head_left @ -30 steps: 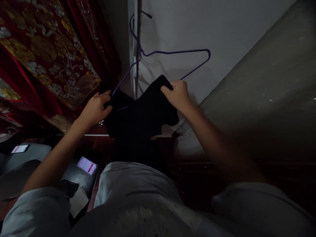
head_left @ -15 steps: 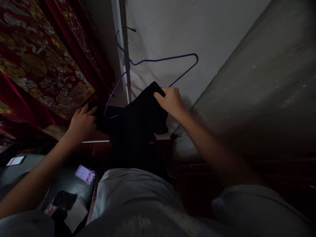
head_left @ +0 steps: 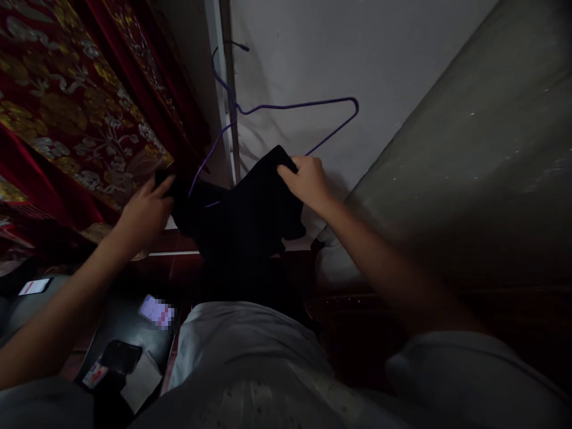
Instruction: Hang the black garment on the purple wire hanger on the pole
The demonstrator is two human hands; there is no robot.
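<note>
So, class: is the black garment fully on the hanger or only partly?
Partly. One end of the hanger runs under the garment by the left hand; the other end is bare above the right hand.

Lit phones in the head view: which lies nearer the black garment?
The phone below the garment, just left of the person's lap; the other phone sits at the picture's far-left edge.

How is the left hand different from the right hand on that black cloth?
The left hand holds the black cloth at its left end, next to the red and gold curtain; the right hand pinches its top right corner, before the white wall. The right hand sits a bit higher, near the purple hanger; the left hand is lower. Both grip the same cloth.
</note>
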